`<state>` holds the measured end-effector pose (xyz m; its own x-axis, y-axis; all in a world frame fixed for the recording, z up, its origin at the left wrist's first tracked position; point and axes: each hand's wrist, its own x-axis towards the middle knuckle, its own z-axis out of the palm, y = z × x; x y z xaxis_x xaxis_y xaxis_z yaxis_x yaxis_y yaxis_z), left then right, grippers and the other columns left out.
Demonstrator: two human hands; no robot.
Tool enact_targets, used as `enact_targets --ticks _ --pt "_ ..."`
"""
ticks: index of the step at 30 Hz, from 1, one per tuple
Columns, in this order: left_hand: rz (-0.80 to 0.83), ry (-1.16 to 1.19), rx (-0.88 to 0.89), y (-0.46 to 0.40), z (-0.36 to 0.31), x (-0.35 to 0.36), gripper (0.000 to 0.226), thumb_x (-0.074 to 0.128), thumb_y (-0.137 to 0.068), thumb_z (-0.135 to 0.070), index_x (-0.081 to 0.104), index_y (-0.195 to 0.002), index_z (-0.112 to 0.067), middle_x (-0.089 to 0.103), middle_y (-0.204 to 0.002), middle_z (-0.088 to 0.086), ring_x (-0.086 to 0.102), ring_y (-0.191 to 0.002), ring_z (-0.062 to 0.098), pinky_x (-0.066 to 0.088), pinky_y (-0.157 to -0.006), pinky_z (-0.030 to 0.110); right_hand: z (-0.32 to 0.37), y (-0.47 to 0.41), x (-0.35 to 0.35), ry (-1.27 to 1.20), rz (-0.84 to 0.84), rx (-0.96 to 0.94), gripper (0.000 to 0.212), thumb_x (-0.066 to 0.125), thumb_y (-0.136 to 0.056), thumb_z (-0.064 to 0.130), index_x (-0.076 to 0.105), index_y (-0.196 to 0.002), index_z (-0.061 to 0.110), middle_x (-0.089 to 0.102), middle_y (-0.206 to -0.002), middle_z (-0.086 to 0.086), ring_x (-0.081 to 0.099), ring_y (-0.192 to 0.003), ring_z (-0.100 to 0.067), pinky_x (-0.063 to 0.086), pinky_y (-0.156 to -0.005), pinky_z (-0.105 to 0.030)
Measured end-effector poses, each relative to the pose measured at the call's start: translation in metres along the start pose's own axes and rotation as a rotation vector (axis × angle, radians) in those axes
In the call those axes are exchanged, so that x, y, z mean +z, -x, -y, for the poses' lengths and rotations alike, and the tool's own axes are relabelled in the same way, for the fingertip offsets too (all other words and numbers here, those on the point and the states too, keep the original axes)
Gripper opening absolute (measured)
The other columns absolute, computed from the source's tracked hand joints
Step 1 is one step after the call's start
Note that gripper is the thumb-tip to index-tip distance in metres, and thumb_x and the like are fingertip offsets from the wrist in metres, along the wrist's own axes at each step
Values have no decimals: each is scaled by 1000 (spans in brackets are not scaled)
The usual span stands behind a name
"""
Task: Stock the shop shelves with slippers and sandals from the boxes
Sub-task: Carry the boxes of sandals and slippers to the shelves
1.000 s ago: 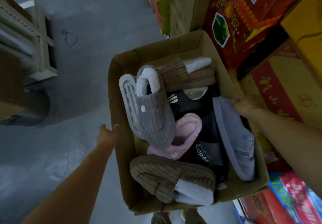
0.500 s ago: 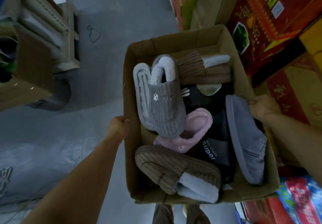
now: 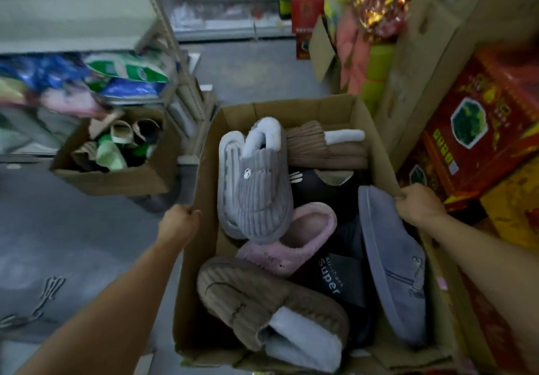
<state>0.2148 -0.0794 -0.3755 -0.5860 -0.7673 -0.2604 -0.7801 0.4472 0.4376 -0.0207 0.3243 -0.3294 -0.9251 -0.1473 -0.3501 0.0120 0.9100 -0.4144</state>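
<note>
While both hands, left (image 3: 178, 223) and right (image 3: 417, 206), are gripping the slipper box (image 3: 376, 147) walls, shelves (image 3: 87, 4) and a second box (image 3: 116, 179) are newly appearing far left.

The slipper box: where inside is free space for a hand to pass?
Bare cardboard floor shows along the left wall of the slipper box, between that wall, the grey corduroy slipper and the brown slipper. A thin strip also lies under the far wall. The middle and right side are crowded.

Box (image 3: 303, 109) now gripped, both sides
</note>
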Motion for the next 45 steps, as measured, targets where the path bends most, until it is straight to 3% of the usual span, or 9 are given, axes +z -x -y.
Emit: enact_targets --ticks 12,18,26,29,35,38,40,42,45 --pt "-121 175 -175 -47 128 -180 24 55 -90 -26 68 -76 -12 67 -71 6 63 -67 23 52 -64 31 266 1 28 110 50 -300 39 56 -87 5 38 -52 8 45 -63 -9 45 -67 -25 34 -62 -31" --pt "-190 222 -291 -97 229 -271 26 54 -88 -22 67 -69 -9 66 -68 8 64 -67 26 56 -69 33 434 3 94 155 127 -392 40 55 -90 10 40 -52 9 46 -61 -11 48 -64 -26 33 -58 -31" --pt "-292 285 -479 -156 359 -361 27 55 -91 -20 69 -85 1 69 -83 19 65 -77 31 53 -72 36 641 11 190 116 275 -594 33 54 -88 3 45 -56 3 52 -61 -10 44 -58 -22 33 -56 -30" --pt "-316 265 -549 -175 400 -389 25 54 -93 -23 69 -86 -5 69 -85 16 65 -81 32 53 -75 35 719 12 227 133 311 -706 41 55 -87 2 39 -51 11 47 -60 -7 42 -59 -21 35 -60 -31" --pt "-405 267 -676 -225 475 -446 25 54 -92 -22 70 -86 -3 69 -84 17 62 -73 29 49 -65 33 873 6 302 259 376 -840 45 52 -86 2 30 -48 14 32 -50 -3 28 -47 -17 21 -48 -26" --pt "-452 287 -744 -248 508 -476 27 55 -91 -23 69 -84 -2 69 -84 19 63 -74 30 52 -68 35 950 7 336 282 379 -928 44 54 -86 7 32 -49 16 34 -53 -2 31 -49 -17 21 -45 -27" --pt "-469 308 -784 -262 528 -496 27 55 -90 -23 68 -79 -2 68 -82 20 65 -77 33 54 -73 39 998 7 359 294 404 -988 32 56 -86 9 47 -56 12 48 -60 -7 46 -56 -22 35 -49 -28" --pt "-490 306 -833 -272 546 -512 28 55 -89 -22 61 -68 -4 64 -73 20 64 -74 34 52 -67 37 1044 9 381 314 427 -1025 18 56 -87 10 57 -70 4 61 -80 -16 59 -76 -31 48 -64 -35" --pt "-524 325 -884 -291 577 -533 33 55 -87 -17 46 -56 -11 53 -62 16 57 -65 31 40 -59 31 1107 17 415 323 426 -1112 20 58 -87 11 56 -67 10 60 -85 -17 58 -80 -31 44 -62 -30"
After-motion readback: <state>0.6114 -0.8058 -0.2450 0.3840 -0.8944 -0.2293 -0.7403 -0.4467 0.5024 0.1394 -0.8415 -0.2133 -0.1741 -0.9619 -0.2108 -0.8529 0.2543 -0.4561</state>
